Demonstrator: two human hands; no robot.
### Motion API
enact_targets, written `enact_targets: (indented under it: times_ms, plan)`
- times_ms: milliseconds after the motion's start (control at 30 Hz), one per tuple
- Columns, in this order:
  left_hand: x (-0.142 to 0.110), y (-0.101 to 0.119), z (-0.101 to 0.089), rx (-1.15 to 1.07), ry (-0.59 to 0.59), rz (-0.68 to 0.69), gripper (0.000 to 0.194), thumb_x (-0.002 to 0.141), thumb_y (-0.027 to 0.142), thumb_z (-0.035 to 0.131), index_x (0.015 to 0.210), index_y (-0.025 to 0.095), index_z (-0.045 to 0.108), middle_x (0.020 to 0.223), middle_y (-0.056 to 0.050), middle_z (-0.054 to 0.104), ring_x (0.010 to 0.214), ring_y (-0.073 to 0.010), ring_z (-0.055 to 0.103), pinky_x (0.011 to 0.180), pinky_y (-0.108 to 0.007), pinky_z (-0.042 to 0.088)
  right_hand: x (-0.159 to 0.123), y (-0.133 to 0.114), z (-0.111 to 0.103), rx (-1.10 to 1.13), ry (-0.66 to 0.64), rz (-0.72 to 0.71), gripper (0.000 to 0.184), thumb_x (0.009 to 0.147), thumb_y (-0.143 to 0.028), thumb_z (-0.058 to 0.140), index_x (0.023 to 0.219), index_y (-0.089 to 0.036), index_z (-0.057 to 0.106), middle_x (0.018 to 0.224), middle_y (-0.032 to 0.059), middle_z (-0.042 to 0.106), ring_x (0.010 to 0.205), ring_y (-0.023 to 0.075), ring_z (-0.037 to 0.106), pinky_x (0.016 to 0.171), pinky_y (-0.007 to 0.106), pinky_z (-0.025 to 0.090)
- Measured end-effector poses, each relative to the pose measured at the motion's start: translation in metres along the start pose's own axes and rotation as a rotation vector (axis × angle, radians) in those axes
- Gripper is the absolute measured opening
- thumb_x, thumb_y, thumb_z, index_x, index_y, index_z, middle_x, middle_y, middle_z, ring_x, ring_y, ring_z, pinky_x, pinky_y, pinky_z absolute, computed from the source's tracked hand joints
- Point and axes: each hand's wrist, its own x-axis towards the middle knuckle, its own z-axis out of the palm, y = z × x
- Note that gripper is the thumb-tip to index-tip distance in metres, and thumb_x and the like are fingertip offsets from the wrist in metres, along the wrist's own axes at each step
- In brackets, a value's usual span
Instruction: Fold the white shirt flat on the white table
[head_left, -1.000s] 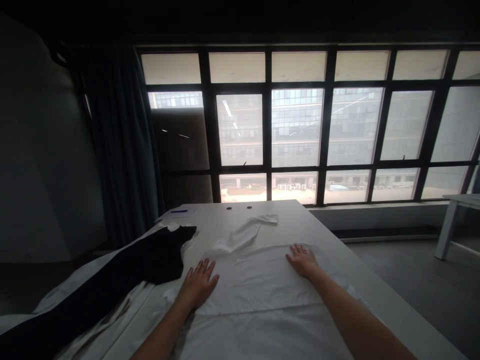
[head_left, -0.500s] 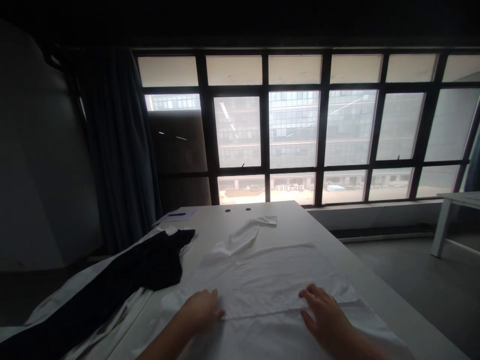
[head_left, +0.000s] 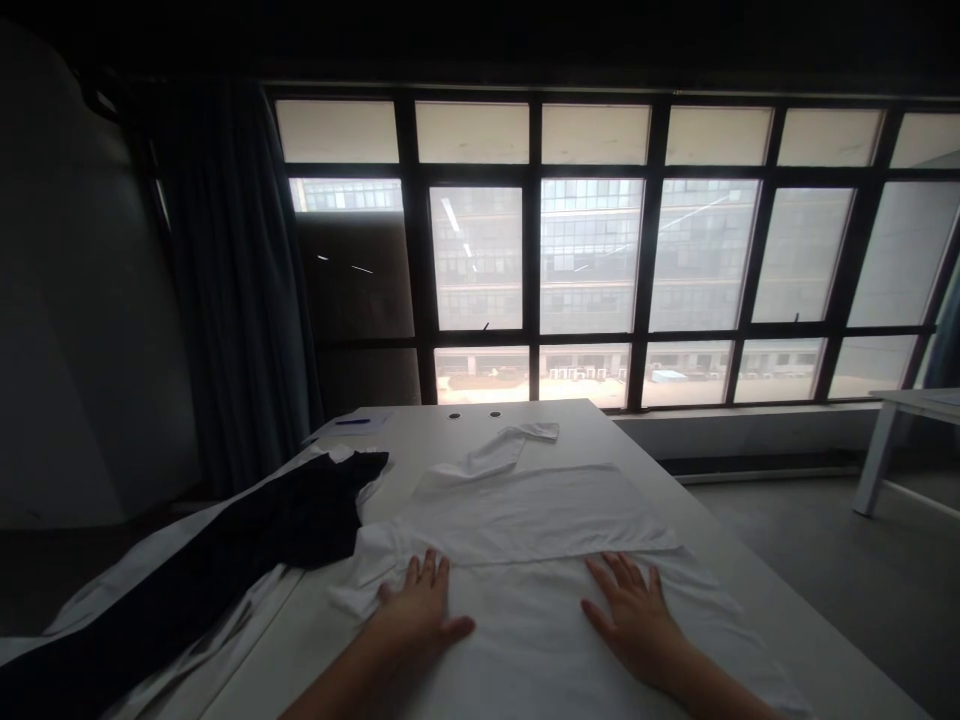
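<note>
Hands [head_left: 525,620] flat on white shirt [head_left: 525,520]

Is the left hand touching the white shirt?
Touching. The head view shows the left hand lying flat, palm down, on the white shirt.

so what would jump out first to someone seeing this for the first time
Most striking is the wide grid of bright windows filling the far wall of a dark room. Below it, a white garment lies spread on the white table, with the left hand and right hand pressed flat on it, fingers spread. A black garment trails off to the left.
</note>
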Motion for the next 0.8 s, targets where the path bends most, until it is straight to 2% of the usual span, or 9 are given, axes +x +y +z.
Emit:
enact_targets:
  times_ms: [100, 233, 333, 400, 467, 567, 667, 733, 800]
  plan:
    - [0.044, -0.012, 0.002, -0.063, 0.219, 0.076, 0.092, 0.088, 0.07, 0.043, 0.16, 0.016, 0.026, 0.167, -0.014, 0.009, 0.154, -0.0387, 0.008, 0.116, -0.069, 0.011, 0.041, 0.002, -0.006, -0.016, -0.01, 0.045, 0.071, 0.096, -0.068, 0.034, 0.155, -0.03, 0.039, 0.161, 0.0071, 0.028, 0.15, 0.0355, 0.02, 0.116, 0.069, 0.005]
    - [0.077, -0.017, -0.007, -0.118, 0.403, 0.038, 0.064, 0.095, 0.045, 0.042, 0.149, 0.011, 0.044, 0.16, -0.019, 0.033, 0.149, -0.0311, 0.027, 0.121, -0.049, 0.018, 0.086, 0.011, -0.009, 0.017, 0.007, 0.056, 0.066, 0.096, -0.063, 0.039, 0.153, -0.03, 0.043, 0.158, 0.0084, 0.033, 0.147, 0.0345, 0.024, 0.115, 0.067, 0.007]
    - [0.078, -0.01, -0.015, -0.179, 0.449, 0.005, 0.047, 0.096, 0.031, 0.038, 0.134, 0.01, 0.057, 0.142, -0.021, 0.054, 0.131, -0.0305, 0.049, 0.11, -0.043, 0.034, 0.101, 0.015, -0.009, 0.029, 0.04, 0.063, 0.061, 0.096, -0.059, 0.041, 0.149, -0.03, 0.048, 0.156, 0.0092, 0.037, 0.145, 0.032, 0.029, 0.116, 0.064, 0.01]
    - [0.07, -0.003, -0.013, -0.221, 0.423, 0.041, 0.044, 0.099, 0.036, 0.033, 0.123, 0.015, 0.063, 0.129, -0.016, 0.063, 0.119, -0.027, 0.058, 0.101, -0.037, 0.042, 0.102, 0.016, -0.009, 0.037, 0.067, 0.074, 0.057, 0.096, -0.055, 0.043, 0.145, -0.027, 0.051, 0.154, 0.0106, 0.04, 0.144, 0.0308, 0.031, 0.116, 0.062, 0.012]
    - [0.058, 0.001, -0.004, -0.25, 0.373, 0.106, 0.05, 0.102, 0.048, 0.029, 0.116, 0.02, 0.067, 0.122, -0.011, 0.068, 0.114, -0.0244, 0.061, 0.098, -0.033, 0.045, 0.099, 0.016, -0.009, 0.049, 0.091, 0.078, 0.05, 0.097, -0.049, 0.044, 0.14, -0.025, 0.055, 0.151, 0.0112, 0.043, 0.141, 0.0291, 0.034, 0.117, 0.058, 0.014]
    - [0.04, -0.003, 0.02, -0.215, 0.295, 0.192, 0.055, 0.098, 0.058, 0.036, 0.128, 0.023, 0.066, 0.14, -0.011, 0.059, 0.135, -0.0302, 0.049, 0.111, -0.04, 0.038, 0.093, 0.017, -0.014, 0.072, 0.108, 0.067, 0.04, 0.097, -0.041, 0.047, 0.13, -0.024, 0.061, 0.144, 0.0105, 0.05, 0.135, 0.0268, 0.04, 0.118, 0.053, 0.016]
    - [0.028, -0.018, 0.041, -0.111, 0.269, 0.273, 0.065, 0.092, 0.054, 0.049, 0.151, 0.026, 0.046, 0.161, -0.009, 0.034, 0.15, -0.0338, 0.025, 0.122, -0.048, 0.022, 0.087, 0.013, -0.025, 0.101, 0.094, 0.038, 0.033, 0.096, -0.035, 0.047, 0.121, -0.021, 0.065, 0.131, 0.0117, 0.057, 0.126, 0.0267, 0.047, 0.113, 0.048, 0.025]
    - [0.023, -0.027, 0.048, -0.086, 0.294, 0.303, 0.068, 0.092, 0.049, 0.05, 0.155, 0.029, 0.039, 0.163, -0.006, 0.03, 0.152, -0.0316, 0.023, 0.124, -0.047, 0.017, 0.083, 0.005, -0.035, 0.132, 0.054, -0.013, 0.028, 0.096, -0.031, 0.048, 0.112, -0.018, 0.067, 0.121, 0.0115, 0.061, 0.117, 0.0245, 0.053, 0.106, 0.039, 0.034]
    - [0.017, -0.03, 0.048, -0.099, 0.319, 0.293, 0.065, 0.092, 0.043, 0.05, 0.155, 0.031, 0.04, 0.163, -0.003, 0.031, 0.152, -0.0294, 0.024, 0.125, -0.046, 0.016, 0.075, -0.009, -0.046, 0.173, -0.016, -0.094, 0.026, 0.095, -0.036, 0.051, 0.104, -0.019, 0.069, 0.11, 0.0081, 0.065, 0.103, 0.0194, 0.059, 0.093, 0.029, 0.04]
